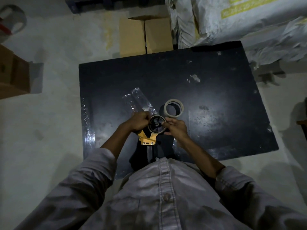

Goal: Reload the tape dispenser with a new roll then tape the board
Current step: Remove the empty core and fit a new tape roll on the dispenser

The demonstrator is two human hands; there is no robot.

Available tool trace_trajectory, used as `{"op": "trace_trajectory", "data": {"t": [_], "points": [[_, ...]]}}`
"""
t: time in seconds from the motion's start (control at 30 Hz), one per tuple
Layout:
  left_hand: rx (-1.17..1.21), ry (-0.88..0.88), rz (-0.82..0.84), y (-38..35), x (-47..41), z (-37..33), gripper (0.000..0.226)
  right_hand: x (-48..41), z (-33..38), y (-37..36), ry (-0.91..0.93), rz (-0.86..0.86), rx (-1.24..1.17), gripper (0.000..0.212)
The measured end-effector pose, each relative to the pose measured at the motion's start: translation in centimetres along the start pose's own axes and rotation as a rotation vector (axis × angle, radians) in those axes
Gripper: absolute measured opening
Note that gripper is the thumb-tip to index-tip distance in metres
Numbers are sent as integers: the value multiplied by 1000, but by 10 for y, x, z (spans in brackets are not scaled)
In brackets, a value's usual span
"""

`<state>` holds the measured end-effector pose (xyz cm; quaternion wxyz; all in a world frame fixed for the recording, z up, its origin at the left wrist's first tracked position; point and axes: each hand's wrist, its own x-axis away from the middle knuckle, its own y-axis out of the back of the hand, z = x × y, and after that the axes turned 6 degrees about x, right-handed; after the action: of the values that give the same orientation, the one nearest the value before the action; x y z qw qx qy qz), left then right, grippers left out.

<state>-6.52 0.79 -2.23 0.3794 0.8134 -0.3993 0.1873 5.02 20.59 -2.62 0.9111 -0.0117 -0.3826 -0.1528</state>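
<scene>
A yellow tape dispenser (147, 138) with a black handle is held over the near part of a black board (207, 90) lying on the floor. My left hand (138, 121) grips its front end. A thin roll ring sits on its black hub (157, 124), and the fingers of my right hand (176, 127) pinch that ring's right edge. A pale tape roll (174, 108) lies flat on the board just beyond my hands. Clear tape strips (139, 102) stick to the board past my left hand.
A cardboard box (145, 37) stands at the board's far edge. White sacks (232, 20) pile up at the far right. Another brown box (13, 73) sits at the left. More clear tape (88, 123) runs along the board's left edge.
</scene>
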Motion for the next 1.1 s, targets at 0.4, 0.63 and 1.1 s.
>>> {"op": "trace_trajectory", "data": {"t": [0.4, 0.63, 1.1], "points": [[-70, -77, -134, -21, 12, 1, 38, 4, -3, 0, 70, -10, 122, 63], [-7, -84, -157, -22, 10, -3, 35, 8, 4, 3, 27, -11, 85, 54], [-44, 31, -254, -32, 4, -17, 35, -1, 8, 6, -45, -68, 114, 55]]}}
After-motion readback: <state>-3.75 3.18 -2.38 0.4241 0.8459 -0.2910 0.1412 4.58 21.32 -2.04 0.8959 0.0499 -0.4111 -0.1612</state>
